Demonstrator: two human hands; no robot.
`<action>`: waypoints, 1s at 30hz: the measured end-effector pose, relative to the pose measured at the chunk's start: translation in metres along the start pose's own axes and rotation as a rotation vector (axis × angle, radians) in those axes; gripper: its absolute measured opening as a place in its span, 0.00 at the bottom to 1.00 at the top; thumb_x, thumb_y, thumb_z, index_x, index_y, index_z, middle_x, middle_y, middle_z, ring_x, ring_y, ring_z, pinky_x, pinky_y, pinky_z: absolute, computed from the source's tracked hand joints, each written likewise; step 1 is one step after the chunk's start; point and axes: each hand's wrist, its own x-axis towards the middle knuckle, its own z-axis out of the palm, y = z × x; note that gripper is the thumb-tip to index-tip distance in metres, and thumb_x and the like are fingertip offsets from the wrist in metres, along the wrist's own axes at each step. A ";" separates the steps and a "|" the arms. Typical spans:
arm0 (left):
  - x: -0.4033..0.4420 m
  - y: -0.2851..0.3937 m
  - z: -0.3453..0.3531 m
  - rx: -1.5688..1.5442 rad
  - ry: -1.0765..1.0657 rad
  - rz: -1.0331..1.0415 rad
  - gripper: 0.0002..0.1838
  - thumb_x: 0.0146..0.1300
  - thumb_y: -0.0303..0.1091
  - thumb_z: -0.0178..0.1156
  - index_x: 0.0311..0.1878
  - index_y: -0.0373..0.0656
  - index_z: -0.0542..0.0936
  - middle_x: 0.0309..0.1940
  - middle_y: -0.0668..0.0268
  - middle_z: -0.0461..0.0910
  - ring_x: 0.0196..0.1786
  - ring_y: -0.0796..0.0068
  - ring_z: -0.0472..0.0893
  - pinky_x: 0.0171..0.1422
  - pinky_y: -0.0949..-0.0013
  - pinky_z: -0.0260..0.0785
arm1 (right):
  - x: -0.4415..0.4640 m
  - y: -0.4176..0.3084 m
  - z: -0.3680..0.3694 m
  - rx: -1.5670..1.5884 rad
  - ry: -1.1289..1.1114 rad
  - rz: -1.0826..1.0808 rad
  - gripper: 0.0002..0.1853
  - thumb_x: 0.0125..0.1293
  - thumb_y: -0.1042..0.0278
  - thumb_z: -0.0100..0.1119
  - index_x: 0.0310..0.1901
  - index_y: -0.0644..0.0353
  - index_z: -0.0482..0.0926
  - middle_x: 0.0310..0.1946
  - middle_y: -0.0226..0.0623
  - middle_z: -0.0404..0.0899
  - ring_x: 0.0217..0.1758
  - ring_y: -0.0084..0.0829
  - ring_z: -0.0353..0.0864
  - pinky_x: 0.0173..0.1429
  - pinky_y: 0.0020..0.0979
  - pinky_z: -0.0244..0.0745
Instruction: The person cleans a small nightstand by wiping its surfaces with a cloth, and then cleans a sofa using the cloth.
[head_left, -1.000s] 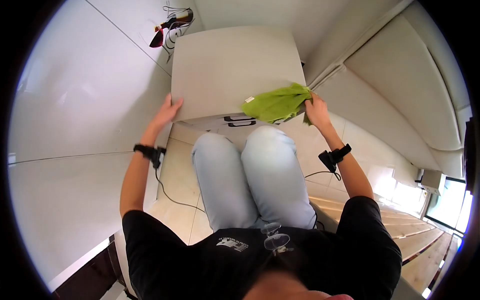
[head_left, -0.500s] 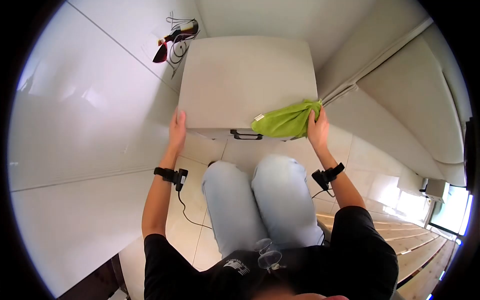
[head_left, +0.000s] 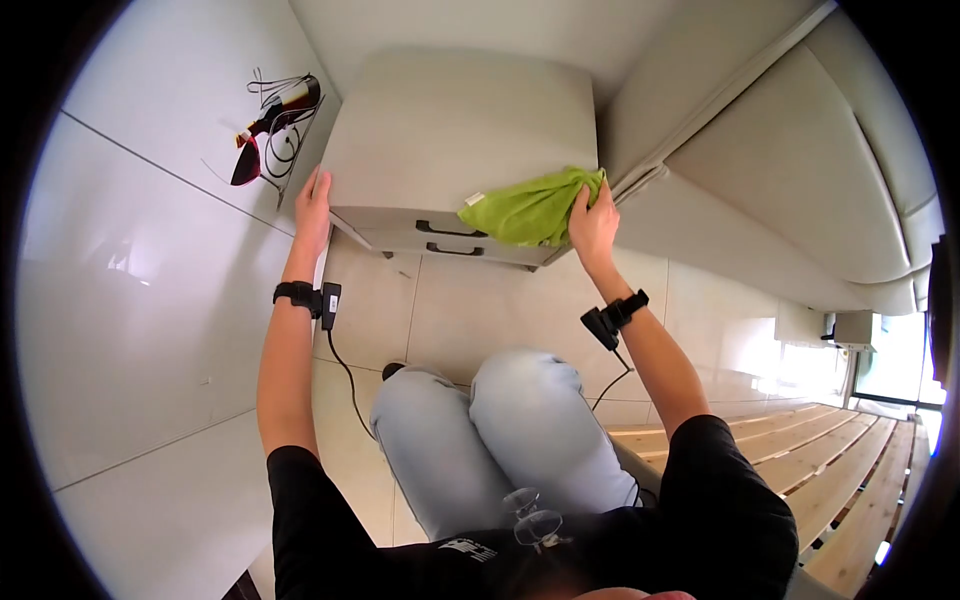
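Observation:
A pale grey nightstand (head_left: 455, 120) stands before my knees, its two drawer fronts with black handles (head_left: 452, 229) facing me. Against its left side, near the front corner, rests my left hand (head_left: 313, 212), fingers stretched out and holding nothing. My right hand (head_left: 594, 222) is closed on one bunched end of a green cloth (head_left: 530, 208), at the nightstand's right front corner. The rest of the cloth lies over the top's front edge and hangs a little in front of the upper drawer. A small white tag shows on its left end. My right fingertips are partly hidden in the folds.
A glossy white surface (head_left: 150, 230) runs along the left, with a dark bottle in a wire rack (head_left: 295, 100) and a red-tinted glass (head_left: 246, 162). A light upholstered bed or sofa (head_left: 760, 170) borders the right. Wooden slats (head_left: 800, 455) lie at lower right, over tiled floor (head_left: 480, 310).
The view has shifted, and more of both drawer fronts and the floor before them shows. The gap between nightstand and knees looks wider. Both hands keep their places, the right still gripping the cloth.

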 end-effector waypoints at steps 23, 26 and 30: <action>-0.142 0.131 -0.043 0.600 -0.197 0.344 0.18 0.72 0.35 0.54 0.62 0.42 0.74 0.61 0.60 0.74 0.61 0.67 0.75 0.64 0.65 0.67 | 0.005 -0.050 -0.022 0.094 -0.031 -0.408 0.22 0.67 0.65 0.56 0.59 0.69 0.72 0.51 0.54 0.79 0.50 0.49 0.80 0.57 0.41 0.75; -0.206 0.143 -0.052 0.611 -0.267 0.309 0.15 0.72 0.32 0.53 0.58 0.42 0.76 0.59 0.63 0.76 0.60 0.69 0.76 0.63 0.65 0.67 | -0.010 -0.082 -0.068 0.236 -0.109 -0.391 0.16 0.72 0.74 0.51 0.59 0.68 0.73 0.51 0.44 0.81 0.52 0.31 0.81 0.58 0.33 0.76; -0.206 0.145 -0.054 0.599 -0.386 0.172 0.12 0.69 0.27 0.52 0.53 0.39 0.77 0.56 0.62 0.78 0.58 0.66 0.77 0.62 0.65 0.68 | 0.002 -0.112 -0.086 0.542 -0.048 -0.394 0.13 0.76 0.75 0.45 0.55 0.70 0.72 0.46 0.49 0.82 0.47 0.35 0.84 0.54 0.34 0.79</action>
